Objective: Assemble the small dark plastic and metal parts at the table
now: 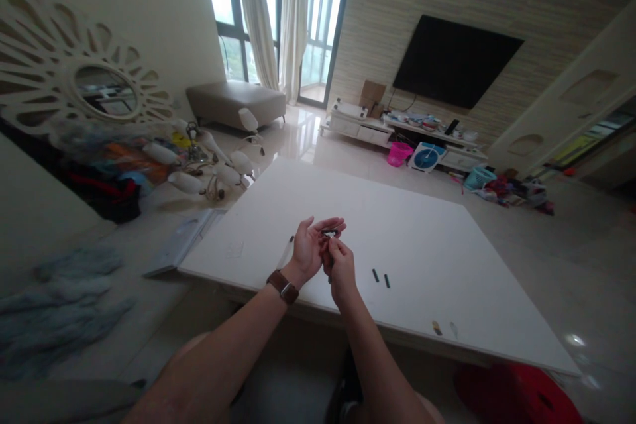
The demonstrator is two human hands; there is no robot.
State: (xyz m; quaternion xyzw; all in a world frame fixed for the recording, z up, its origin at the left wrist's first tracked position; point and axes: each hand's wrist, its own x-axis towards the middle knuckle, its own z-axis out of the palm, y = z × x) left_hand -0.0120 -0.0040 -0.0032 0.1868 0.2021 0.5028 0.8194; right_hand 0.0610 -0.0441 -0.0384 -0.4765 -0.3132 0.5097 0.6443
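Over the near part of the white tabletop (377, 212), my two hands meet. My left hand (309, 252), with a brown-strapped watch (283, 287) on its wrist, is turned palm up, thumb and fingers stretched out. A small black and silver piece (329, 233) lies against its fingers; how much the left hand supports it is unclear. My right hand (342, 268) is closed, pinching this piece from below with thumb and fingers, which hide its lower part. To the right, two short dark sticks (381, 277) lie side by side on the tabletop.
Near the front edge lie a small brownish piece (436, 327) and a clear piece (454, 329). A thin pen-like stick (287, 251) is left of my hands. A lamp with several white shades (228, 174) stands beyond the left edge; a red round object (517, 394) sits below right.
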